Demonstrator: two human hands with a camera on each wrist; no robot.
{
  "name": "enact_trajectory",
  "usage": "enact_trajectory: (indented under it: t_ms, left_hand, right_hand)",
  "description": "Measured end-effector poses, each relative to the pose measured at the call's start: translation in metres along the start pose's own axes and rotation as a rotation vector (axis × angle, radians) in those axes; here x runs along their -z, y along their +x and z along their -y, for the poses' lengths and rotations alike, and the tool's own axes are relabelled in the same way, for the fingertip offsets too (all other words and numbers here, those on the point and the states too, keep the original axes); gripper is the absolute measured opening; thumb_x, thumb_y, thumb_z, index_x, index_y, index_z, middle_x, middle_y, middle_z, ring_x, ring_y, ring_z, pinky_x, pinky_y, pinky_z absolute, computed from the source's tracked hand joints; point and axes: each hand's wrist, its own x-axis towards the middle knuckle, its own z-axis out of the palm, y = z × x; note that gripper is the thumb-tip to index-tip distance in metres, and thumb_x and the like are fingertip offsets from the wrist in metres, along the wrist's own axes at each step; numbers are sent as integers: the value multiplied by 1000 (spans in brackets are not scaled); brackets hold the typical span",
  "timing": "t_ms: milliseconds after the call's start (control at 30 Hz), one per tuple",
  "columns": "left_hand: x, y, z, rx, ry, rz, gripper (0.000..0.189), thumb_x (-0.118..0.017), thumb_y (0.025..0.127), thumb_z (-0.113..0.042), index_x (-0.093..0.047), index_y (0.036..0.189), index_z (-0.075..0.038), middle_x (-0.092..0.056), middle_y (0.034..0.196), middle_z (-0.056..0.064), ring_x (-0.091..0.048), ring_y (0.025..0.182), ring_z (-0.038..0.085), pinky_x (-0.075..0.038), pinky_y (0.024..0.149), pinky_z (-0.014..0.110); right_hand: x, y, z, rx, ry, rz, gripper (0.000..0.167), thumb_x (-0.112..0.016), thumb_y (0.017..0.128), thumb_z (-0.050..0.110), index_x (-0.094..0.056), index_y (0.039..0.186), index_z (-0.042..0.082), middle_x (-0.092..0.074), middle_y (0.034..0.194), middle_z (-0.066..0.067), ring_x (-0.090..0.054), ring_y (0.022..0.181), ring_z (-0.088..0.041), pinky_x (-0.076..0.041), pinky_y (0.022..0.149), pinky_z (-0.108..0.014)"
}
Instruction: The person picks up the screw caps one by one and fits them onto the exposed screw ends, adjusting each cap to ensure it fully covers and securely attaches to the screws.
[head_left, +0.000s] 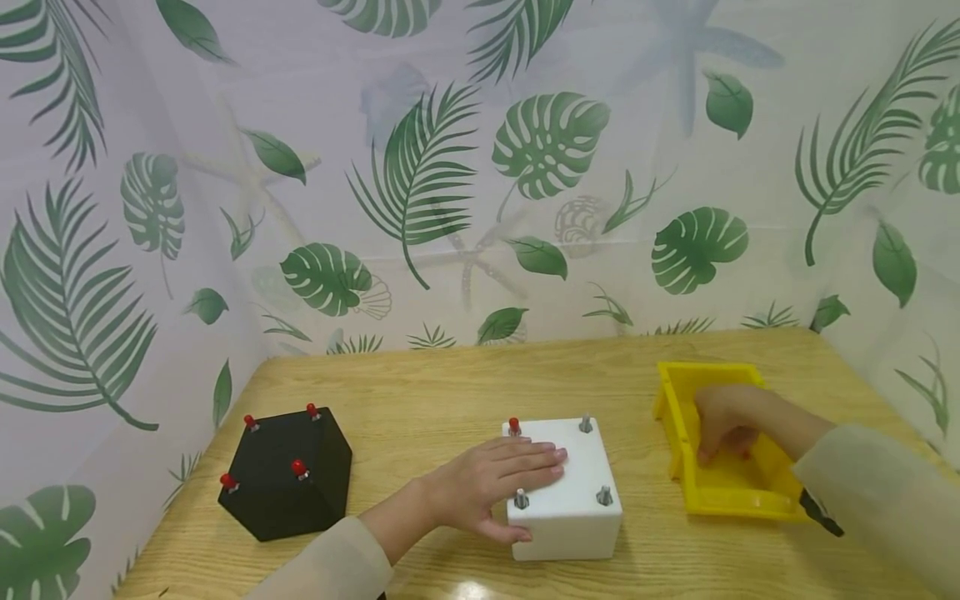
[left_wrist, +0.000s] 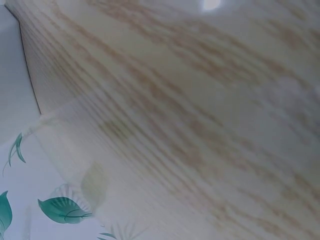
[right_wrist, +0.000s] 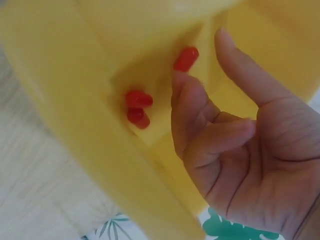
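My left hand (head_left: 498, 483) rests flat on top of a white block (head_left: 581, 467), fingers spread over its left half and thumb down at the near side. One corner post of this block wears a red cap (head_left: 513, 426); three metal bolts (head_left: 604, 496) at the other corners are bare. Inside a yellow bin (head_left: 681, 442) reaches my right hand (right_wrist: 240, 135). Its thumb stands apart from the bent fingers, and the index fingertip is right at a loose red cap (right_wrist: 186, 59). Two more red caps (right_wrist: 138, 99) lie in the bin's corner.
A black block (head_left: 273, 467) with red caps on its corner posts stands at the left of the wooden table (head_left: 420, 392). A leaf-printed cloth (head_left: 450, 208) hangs behind the table and along its sides. Only tabletop, cloth and a pale edge show in the left wrist view.
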Motion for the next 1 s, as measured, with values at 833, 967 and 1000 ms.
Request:
enact_trajectory:
  t_ms: [833, 967, 1000]
  left_hand:
    - [2, 1, 0, 0, -7, 21, 78, -70, 78, -46, -48, 134, 4, -45, 143, 17, -39, 136, 26, -27, 113, 33]
    - [2, 1, 0, -1, -8, 26, 80, -72, 77, -46, -47, 134, 4, -44, 143, 17, -38, 136, 25, -26, 114, 33]
    - [2, 1, 0, -2, -7, 30, 80, -72, 76, -46, -47, 134, 4, -44, 143, 17, -38, 136, 25, -26, 114, 33]
  right_hand:
    - [-2, 3, -8, 69, 142, 24, 2, -61, 82, 1, -61, 81, -1, -62, 71, -9, -62, 59, -16, -56, 57, -31]
    - [-3, 5, -14, 87, 200, 61, 3, -61, 85, 3, -62, 84, 0, -61, 72, -7, -62, 60, -14, -56, 58, -29]
    - [-4, 6, -15, 85, 213, 75, 3, -62, 84, 3, -62, 85, 0, -61, 72, -7, -62, 60, -14, -56, 59, -28]
